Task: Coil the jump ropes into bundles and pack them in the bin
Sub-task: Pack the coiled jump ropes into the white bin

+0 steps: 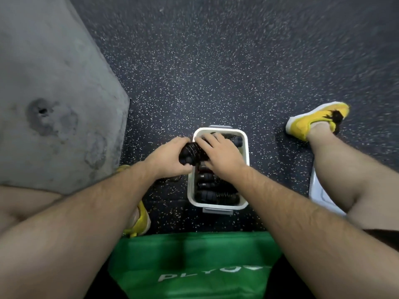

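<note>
A black coiled jump rope bundle [192,152] is held across the left rim of the white bin [246,147], at its far end; the left hand [170,157], outside the bin's left wall, has fingers curled round the bundle's left end; the right hand [221,157], over the bin's opening, clamps the other end, fingers close together on top and thumb beneath. More black bundles [216,195] lie packed in the bin's near end; a yellow shoe [313,121] sits well right of the bin, on speckled rubber floor [216,72].
</note>
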Tool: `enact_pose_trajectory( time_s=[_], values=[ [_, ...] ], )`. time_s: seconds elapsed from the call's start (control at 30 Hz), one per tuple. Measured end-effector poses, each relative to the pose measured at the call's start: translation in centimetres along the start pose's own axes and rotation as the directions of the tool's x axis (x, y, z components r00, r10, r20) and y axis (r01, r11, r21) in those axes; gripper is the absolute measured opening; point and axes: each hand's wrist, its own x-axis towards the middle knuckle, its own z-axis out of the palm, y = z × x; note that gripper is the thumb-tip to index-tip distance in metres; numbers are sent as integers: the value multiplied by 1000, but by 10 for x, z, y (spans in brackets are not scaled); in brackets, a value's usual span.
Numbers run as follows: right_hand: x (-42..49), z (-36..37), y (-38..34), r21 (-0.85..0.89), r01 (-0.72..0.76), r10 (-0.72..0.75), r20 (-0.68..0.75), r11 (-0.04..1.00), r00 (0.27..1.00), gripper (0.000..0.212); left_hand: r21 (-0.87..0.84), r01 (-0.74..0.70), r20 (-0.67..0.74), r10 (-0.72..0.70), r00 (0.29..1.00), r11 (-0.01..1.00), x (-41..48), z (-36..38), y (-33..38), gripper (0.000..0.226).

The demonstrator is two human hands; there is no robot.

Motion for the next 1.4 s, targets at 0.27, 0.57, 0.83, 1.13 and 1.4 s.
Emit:
enact_pose_trajectory(
  time_s=[0.27, 0.57, 0.83, 1.13, 1.4],
  values=[
    [-43, 31, 43, 32, -174, 166, 181, 984, 969, 82, 121, -111, 14, 110, 994, 987, 28, 69, 34, 70],
    [-32, 64, 48, 4, -253, 242, 281, 968, 929, 82, 254, -71, -16, 77, 997, 965, 54, 118, 17, 61],
    [-33, 88, 39, -93, -245, 262, 273, 965, 926, 80, 426, -110, 1, 121, 993, 898, 64, 132, 10, 57],
    [-38, 79, 42, 2, -300, 289, 266, 954, 920, 80, 448, -127, 38, 123, 992, 885, 63, 125, 13, 61],
    [-41, 43, 17, -18, -214, 215, 48, 977, 975, 64, 376, -142, -149, 212, 966, 916, 33, 100, -10, 55]
  ],
)
